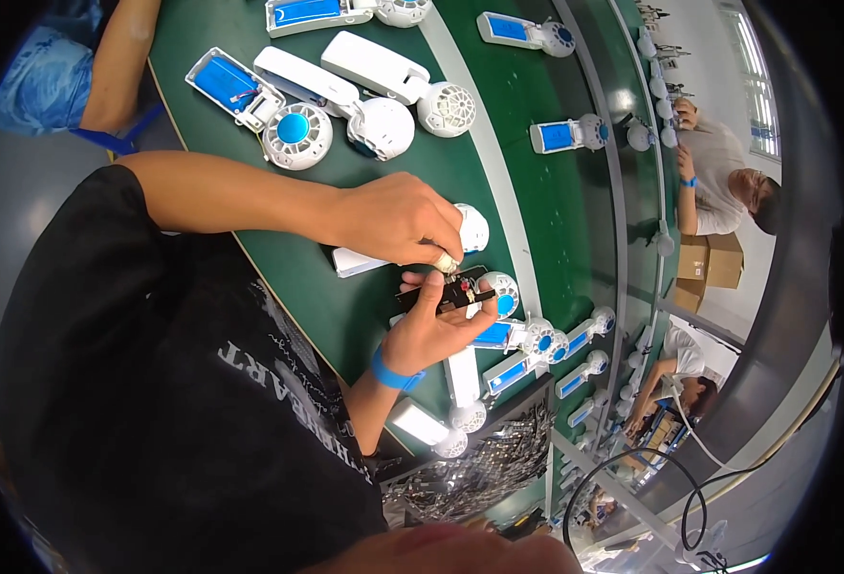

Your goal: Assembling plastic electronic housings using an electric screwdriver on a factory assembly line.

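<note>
My right hand [436,330], with a blue band at its wrist, holds a small black board [455,295] carrying red and pale parts. Above it in the picture, my left hand [403,220] has its fingertips pinched on a small cream-coloured piece [448,263] that meets the board's upper edge. The fingers hide much of this piece, so its kind does not show. Just behind my hands, a white fan-like unit with a round head [473,230] lies on the green table [293,258], partly covered by them. A second round vented head [498,295] shows beside the board.
Several white units [376,67] lie toward the top, some with blue inserts [226,81]. More [508,373] lie at lower right, beside a black tray of small metallic pieces [479,469]. Other units [556,136] lie on the green strip [546,230]. A neighbour's arm [120,62] is at upper left; people [723,182] work opposite.
</note>
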Demonstrator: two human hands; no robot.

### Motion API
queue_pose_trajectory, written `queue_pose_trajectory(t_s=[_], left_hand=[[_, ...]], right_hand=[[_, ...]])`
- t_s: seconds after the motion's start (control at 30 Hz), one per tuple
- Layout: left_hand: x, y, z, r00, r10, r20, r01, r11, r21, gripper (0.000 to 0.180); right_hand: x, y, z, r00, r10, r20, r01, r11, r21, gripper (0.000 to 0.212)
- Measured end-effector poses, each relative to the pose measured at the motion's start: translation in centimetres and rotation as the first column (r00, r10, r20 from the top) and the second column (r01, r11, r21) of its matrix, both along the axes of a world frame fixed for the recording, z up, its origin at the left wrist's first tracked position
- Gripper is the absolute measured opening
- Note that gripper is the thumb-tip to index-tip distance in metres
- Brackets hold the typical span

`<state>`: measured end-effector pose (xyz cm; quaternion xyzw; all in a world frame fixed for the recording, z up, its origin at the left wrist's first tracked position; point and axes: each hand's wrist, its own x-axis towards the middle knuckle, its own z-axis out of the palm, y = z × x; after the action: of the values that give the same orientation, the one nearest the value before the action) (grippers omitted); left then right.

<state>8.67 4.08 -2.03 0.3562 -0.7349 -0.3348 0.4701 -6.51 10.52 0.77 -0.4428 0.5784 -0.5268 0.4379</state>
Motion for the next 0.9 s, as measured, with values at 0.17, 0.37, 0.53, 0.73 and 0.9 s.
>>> queue_pose_trajectory(t_s=[0.17, 0.37, 0.53, 0.73, 0.9], left_hand=[[0.04, -0.40, -0.09, 0.997, 0.076, -0.007, -0.076, 0.987, -0.139, 0.011], [-0.03, -0.51, -0.72, 0.992, 0.118, 0.048, -0.105, 0.971, -0.213, 0.010], [-0.41, -0.60, -0.65, 0.987, 0.118, 0.109, -0.093, 0.973, -0.213, 0.010], [0.32, -0.67, -0.50, 0.990, 0.088, 0.107, -0.076, 0.991, -0.114, 0.010], [0.11, -0.30, -0.24, 0.980, 0.013, 0.197, -0.004, 0.999, -0.044, 0.009]], right_hand=[[-0.47, -0.48, -1.05, 0.988, -0.014, -0.155, -0.009, 0.989, -0.145, 0.058], [-0.90, -0.59, -0.95, 0.760, 0.139, -0.635, -0.276, 0.953, -0.123, 0.057], [-0.90, -0.82, -0.88, 0.732, 0.138, -0.667, -0.269, 0.958, -0.096, 0.053], [-0.31, -0.67, -0.88, 0.818, 0.144, -0.557, -0.230, 0.969, -0.086, 0.054], [-0.29, -0.83, -1.14, 0.679, 0.092, -0.729, -0.286, 0.947, -0.147, 0.054]])
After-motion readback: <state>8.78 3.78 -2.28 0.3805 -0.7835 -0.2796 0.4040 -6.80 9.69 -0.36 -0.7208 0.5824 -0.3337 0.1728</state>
